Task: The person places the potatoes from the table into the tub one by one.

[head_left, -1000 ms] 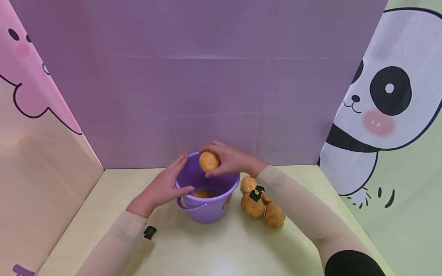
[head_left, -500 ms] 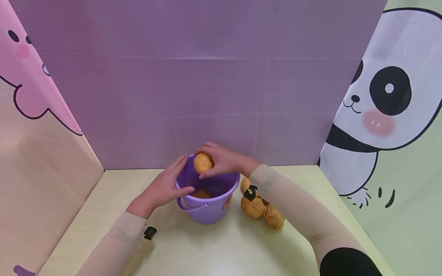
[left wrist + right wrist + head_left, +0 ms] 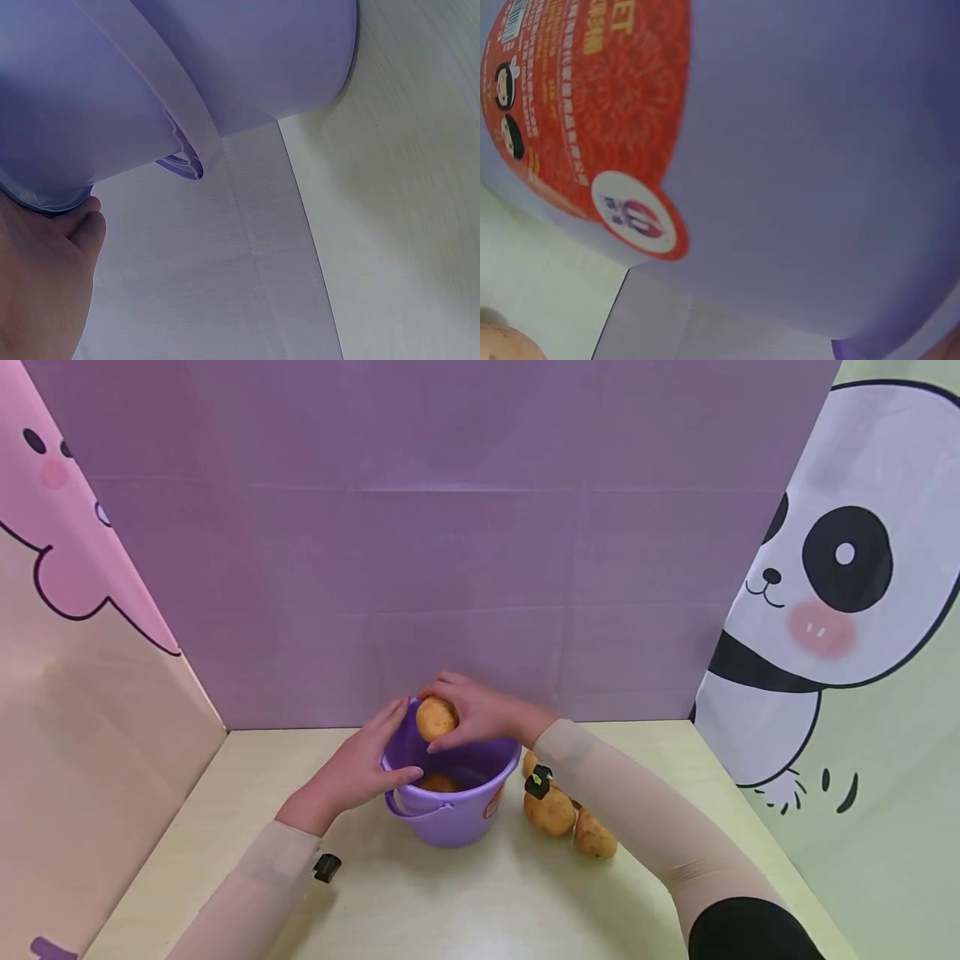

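A purple bucket (image 3: 459, 818) with a side handle (image 3: 420, 812) stands on the table. My left hand (image 3: 351, 777) holds it by the rim, thumb at the near edge and fingers at the left; the left wrist view shows fingertips (image 3: 90, 225) at the rim. My right hand (image 3: 483, 712) grips a potato (image 3: 437, 719) between thumb and fingers, at the bucket's mouth near the back rim. Another potato (image 3: 438, 783) lies inside the bucket. In the right wrist view the bucket wall (image 3: 795, 172) fills most of the picture, so the held potato is out of sight there.
Right of the bucket lie several potatoes (image 3: 551, 812), partly hidden under my right forearm. A red label (image 3: 615, 97) is on the bucket's side. Behind the table rises a purple backdrop (image 3: 465, 543); a panda picture (image 3: 847, 552) covers the right wall.
My right hand has moved a little left and slightly down with the potato, across the bucket's mouth. The left hand and the bucket stay where they were.
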Available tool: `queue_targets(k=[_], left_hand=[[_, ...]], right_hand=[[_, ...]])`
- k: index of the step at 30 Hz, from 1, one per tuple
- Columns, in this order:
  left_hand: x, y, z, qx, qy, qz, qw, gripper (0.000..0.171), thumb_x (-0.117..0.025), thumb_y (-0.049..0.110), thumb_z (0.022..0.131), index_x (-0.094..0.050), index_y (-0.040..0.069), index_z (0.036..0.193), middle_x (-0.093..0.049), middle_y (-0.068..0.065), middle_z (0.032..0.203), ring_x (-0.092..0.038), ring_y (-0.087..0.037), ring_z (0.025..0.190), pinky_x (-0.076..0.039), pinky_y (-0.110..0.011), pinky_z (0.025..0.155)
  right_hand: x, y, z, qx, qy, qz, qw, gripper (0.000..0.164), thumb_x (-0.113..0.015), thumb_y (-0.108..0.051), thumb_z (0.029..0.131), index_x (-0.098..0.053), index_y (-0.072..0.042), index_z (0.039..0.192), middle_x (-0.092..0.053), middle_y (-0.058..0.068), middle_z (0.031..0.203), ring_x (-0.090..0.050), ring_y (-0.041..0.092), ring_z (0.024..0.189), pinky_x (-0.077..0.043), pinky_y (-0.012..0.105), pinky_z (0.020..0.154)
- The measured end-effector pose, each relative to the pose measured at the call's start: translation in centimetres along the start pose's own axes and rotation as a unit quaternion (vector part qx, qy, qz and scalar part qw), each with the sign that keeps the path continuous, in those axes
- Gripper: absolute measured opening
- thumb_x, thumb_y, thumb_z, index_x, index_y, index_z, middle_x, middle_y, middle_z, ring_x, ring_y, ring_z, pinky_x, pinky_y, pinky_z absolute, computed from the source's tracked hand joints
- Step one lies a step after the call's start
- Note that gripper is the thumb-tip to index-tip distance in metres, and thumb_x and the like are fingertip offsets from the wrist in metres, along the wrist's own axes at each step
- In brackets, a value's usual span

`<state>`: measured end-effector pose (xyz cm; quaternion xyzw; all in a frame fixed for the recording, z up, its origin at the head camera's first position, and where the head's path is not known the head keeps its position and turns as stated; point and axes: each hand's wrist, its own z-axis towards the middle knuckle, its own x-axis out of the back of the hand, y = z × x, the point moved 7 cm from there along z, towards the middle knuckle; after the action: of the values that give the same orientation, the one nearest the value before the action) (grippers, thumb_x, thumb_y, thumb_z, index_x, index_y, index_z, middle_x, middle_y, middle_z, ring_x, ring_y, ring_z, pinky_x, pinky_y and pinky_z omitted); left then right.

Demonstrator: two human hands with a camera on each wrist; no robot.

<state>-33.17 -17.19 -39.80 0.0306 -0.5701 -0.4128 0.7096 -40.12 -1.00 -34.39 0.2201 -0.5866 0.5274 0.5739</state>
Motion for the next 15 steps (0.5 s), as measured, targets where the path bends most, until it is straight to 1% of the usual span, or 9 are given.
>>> queue_targets(k=[4,10,15], left_hand=[[-0.09,0.02,-0.02,-0.001,0.001,-0.002,1.0000,0.105,-0.081,0.039,0.096,-0.024,-0.006,0.172,-0.022,-0.027,0.180,-0.028,-0.047,0.164,-0.029,-0.064,0.130],[-0.15,0.02,-0.04,-0.001,0.002,0.000,1.0000,0.105,-0.081,0.039,0.097,-0.024,-0.006,0.172,-0.022,-0.026,0.180,-0.029,-0.047,0.163,-0.031,-0.064,0.129],[-0.18,-0.09,-0.02,0.000,0.002,0.004,1.0000,0.105,-0.081,0.039,0.097,-0.024,-0.006,0.172,-0.023,-0.027,0.180,-0.030,-0.047,0.163,-0.032,-0.065,0.129]], right_hand=[[-0.32,0.20,0.02,0.001,-0.001,-0.003,1.000,0.079,-0.095,-0.041,0.086,-0.062,-0.006,0.148,-0.059,0.007,0.136,-0.057,0.019,0.121,-0.051,0.026,0.102],[-0.46,0.29,0.12,0.008,-0.010,-0.004,1.000,0.078,-0.094,-0.038,0.089,-0.062,-0.002,0.150,-0.060,0.013,0.140,-0.056,0.031,0.133,-0.045,0.033,0.115],[-0.43,0.37,0.21,0.012,-0.012,-0.002,1.000,0.075,-0.093,-0.036,0.090,-0.062,0.000,0.149,-0.060,0.017,0.142,-0.056,0.037,0.136,-0.044,0.036,0.117]])
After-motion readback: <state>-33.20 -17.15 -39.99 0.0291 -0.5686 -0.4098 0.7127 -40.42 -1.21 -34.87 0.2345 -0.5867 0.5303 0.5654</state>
